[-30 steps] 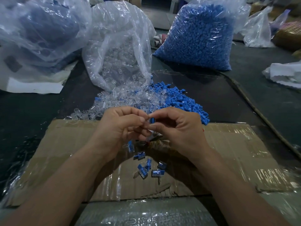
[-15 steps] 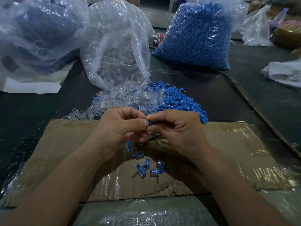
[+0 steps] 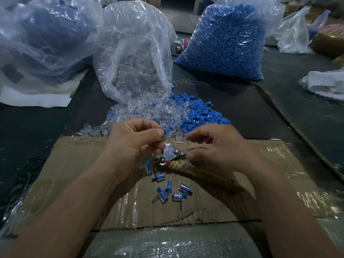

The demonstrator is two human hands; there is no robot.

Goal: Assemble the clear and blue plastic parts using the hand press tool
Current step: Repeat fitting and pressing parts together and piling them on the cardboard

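Pinching blue part (image 3: 165,131) in left hand (image 3: 134,146), centre frame; resting loosely curled, empty right hand (image 3: 219,148) against hand press tool (image 3: 171,155); needing square seating before squeezing.

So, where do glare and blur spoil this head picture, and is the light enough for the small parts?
Head view: the light is dim but enough; glare streaks the clear bag and the taped cardboard; the wrapped surface at the bottom edge is blurred; the wide lens bows the cord at right; the blue part in the left hand is fairly sharp.
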